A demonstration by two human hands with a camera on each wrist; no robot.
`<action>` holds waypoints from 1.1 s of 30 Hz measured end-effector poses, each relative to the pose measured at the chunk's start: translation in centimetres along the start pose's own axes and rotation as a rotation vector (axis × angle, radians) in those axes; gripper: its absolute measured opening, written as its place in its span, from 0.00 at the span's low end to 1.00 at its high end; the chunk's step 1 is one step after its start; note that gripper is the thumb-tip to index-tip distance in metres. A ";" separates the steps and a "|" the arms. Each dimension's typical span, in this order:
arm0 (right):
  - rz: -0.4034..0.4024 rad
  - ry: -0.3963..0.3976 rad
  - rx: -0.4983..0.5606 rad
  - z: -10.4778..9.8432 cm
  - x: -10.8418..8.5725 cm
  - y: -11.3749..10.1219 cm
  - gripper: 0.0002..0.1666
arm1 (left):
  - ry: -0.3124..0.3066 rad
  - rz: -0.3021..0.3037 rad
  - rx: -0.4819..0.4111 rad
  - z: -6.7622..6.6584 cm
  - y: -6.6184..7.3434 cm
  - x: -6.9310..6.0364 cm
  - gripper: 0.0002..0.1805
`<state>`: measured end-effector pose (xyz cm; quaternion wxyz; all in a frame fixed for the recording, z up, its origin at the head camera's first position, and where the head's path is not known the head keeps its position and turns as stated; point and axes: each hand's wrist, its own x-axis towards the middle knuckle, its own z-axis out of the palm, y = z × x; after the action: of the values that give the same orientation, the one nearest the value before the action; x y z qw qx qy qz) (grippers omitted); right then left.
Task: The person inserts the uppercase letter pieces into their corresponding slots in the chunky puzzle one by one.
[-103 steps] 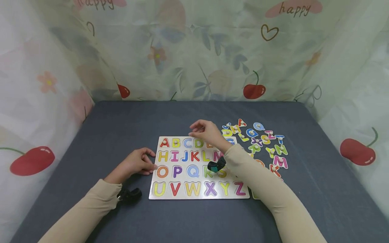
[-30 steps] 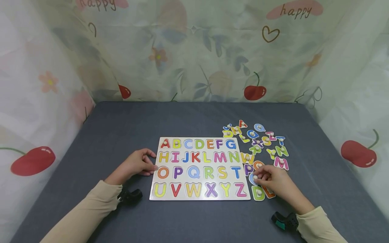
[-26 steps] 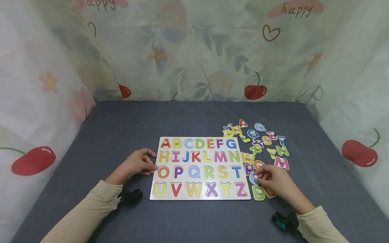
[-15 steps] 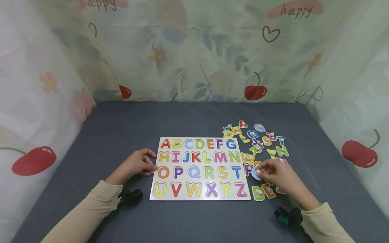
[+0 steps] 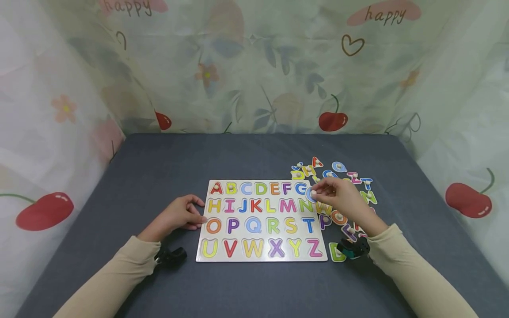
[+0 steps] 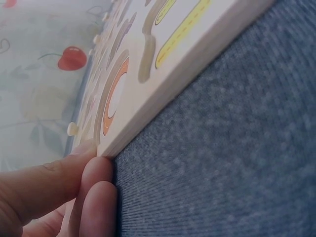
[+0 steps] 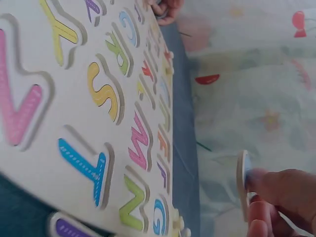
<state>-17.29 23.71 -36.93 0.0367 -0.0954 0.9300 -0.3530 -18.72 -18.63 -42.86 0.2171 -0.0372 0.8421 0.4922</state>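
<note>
A wooden alphabet puzzle board [image 5: 260, 259] lies flat on the dark table. The red A [image 5: 216, 188] and yellow B [image 5: 231, 188], each with a knob, sit in its top row. My left hand [image 5: 180, 212] holds the board's left edge, thumb on top and fingers against the side in the left wrist view. Over the board's upper right corner, my right hand [image 5: 346, 198] pinches a blue letter C piece [image 5: 309, 194] by its knob. That piece [image 7: 242, 182] appears edge-on, raised off the board, in the right wrist view.
Loose knobbed letter pieces lie right of the board, among them a red A [image 5: 317, 162], a blue Q [image 5: 339, 167], a purple P [image 5: 324, 221] and a green D [image 5: 336, 254]. My right hand and forearm hide several others. Patterned curtains [image 5: 254, 88] surround the table.
My right hand went from above the board to the loose pieces, took hold of the blue C, lifted it and carried it up and left to the board's corner. My left hand stayed put.
</note>
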 end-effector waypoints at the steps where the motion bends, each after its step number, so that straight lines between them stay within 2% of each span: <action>1: -0.006 0.002 0.006 0.3 0.6 -0.1 0.12 | -0.001 0.000 0.002 0.0 0.0 0.0 0.29; 8: -0.090 0.023 0.085 3.1 4.2 -1.8 0.10 | 0.000 -0.007 0.000 0.0 -0.3 0.0 0.29; 12: -0.151 0.013 0.135 5.1 5.7 -2.8 0.09 | -0.003 -0.005 -0.004 0.0 -0.3 0.0 0.29; 17: -0.188 -0.008 0.183 7.2 7.5 -4.1 0.08 | -0.005 -0.007 -0.002 0.0 -0.3 0.1 0.29; 21: -0.191 -0.023 0.210 8.3 8.8 -5.1 0.08 | 0.000 -0.012 -0.001 -0.1 -0.2 0.2 0.30; 25: -0.162 -0.063 0.234 9.3 9.6 -6.0 0.09 | 0.003 -0.015 0.006 -0.2 -0.1 0.2 0.30; 33: -0.115 -0.148 0.195 11.4 11.1 -5.8 0.08 | 0.002 -0.021 -0.006 0.0 -0.1 0.2 0.30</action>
<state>-25.76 9.76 -41.60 0.0939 -0.1705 0.8790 -0.4354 -18.84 -18.68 -43.04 0.2214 -0.0469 0.8403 0.4926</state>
